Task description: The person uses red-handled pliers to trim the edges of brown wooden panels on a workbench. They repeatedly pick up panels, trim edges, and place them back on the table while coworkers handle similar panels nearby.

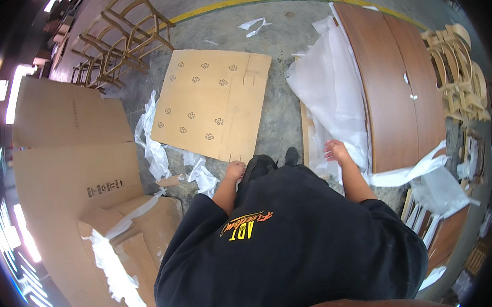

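Observation:
My left hand [236, 170] hangs beside my body with its fingers curled, close to the near edge of a flat cardboard sheet [198, 100] in this view. Whatever those fingers hold, if anything, is hidden. My right hand [335, 150] is open, its fingers spread, and holds nothing I can see. It appears over the edge of white foam wrap [331, 88]. Right of the wrap lies a brown wooden panel [387, 90], split by a lengthwise seam, with small white marks on it. Whether my right hand touches the wrap I cannot tell.
A tall cardboard piece [75, 184] and a cardboard box [149, 225] stand at left. Torn white wrap [153, 141] litters the concrete floor [281, 79]. Wooden chair frames [120, 40] are at the far left; pale curved wooden parts [456, 70] are stacked at right.

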Tool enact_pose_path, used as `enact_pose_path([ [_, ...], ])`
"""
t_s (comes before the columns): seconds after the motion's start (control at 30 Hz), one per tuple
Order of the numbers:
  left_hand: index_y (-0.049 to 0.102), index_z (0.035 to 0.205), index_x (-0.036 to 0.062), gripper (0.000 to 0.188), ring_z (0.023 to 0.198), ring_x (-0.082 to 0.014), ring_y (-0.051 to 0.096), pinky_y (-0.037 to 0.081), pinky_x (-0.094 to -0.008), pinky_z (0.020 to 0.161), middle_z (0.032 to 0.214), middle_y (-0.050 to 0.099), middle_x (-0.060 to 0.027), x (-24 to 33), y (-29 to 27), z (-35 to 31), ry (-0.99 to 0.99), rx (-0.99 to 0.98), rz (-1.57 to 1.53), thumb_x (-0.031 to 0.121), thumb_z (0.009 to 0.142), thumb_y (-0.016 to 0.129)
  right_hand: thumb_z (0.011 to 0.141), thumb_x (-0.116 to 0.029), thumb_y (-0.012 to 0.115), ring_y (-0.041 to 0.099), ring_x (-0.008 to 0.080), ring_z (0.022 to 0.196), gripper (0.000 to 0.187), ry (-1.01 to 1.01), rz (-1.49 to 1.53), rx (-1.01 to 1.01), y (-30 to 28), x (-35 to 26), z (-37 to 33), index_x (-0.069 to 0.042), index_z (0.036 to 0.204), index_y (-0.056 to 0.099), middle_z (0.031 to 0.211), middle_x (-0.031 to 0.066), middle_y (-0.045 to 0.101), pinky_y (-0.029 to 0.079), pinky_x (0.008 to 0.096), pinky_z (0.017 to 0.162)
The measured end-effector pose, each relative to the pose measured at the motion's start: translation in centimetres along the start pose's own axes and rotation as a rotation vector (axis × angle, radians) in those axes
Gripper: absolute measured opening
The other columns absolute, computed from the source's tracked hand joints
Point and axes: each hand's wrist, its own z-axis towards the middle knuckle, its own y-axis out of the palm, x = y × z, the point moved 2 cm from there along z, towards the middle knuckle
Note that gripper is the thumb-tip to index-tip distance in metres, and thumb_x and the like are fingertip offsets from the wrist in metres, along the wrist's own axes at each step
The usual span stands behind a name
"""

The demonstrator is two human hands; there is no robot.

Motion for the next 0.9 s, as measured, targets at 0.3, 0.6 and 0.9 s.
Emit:
enact_pose_path([
  [0.3, 0.074, 0.101, 0.0011, 0.033, 0.091, -0.0351, 0.074, 0.058, -0.0445, 0.084, 0.102, 0.075, -0.0209, 4.6, -1.0, -0.1, -0.182, 0.064, -0.301, 0.03, 0.092, 0.063, 0.103, -0.034, 0.052, 0.069, 0.031, 0.077, 0.036, 0.066, -0.32, -0.09, -1.0, 3.3, 9.3, -0.003, 0.12, 0.062, 0.101, 0.016, 0.069, 0.059, 0.0468, 0.067],
  [0.6, 0.069, 0.103, 0.0016, 0.025, 0.068, -0.0304, 0.071, 0.058, -0.0448, 0.057, 0.088, 0.074, -0.0189, -5.1, 1.7, -4.1, -0.71, 0.066, -0.964, 0.022, 0.094, 0.059, 0.104, -0.038, 0.053, 0.067, 0.0372, 0.097, 0.042, 0.279, -0.175, -0.009, -1.6, 2.1, 11.7, -0.001, 0.122, 0.06, 0.114, 0.0205, 0.067, 0.057, 0.0553, 0.082],
  [0.9, 0.066, 0.111, 0.0024, 0.024, 0.067, -0.0271, 0.07, 0.058, -0.0421, 0.056, 0.084, 0.071, -0.0141, -11.8, 3.1, -0.4, -0.795, 0.116, -1.081, 0.022, 0.098, 0.06, 0.1, -0.031, 0.059, 0.069, 0.033, 0.073, 0.033, 0.303, -0.305, -0.018, 7.3, -1.2, 16.9, -0.001, 0.113, 0.064, 0.1, 0.0186, 0.07, 0.06, 0.0496, 0.067],
])
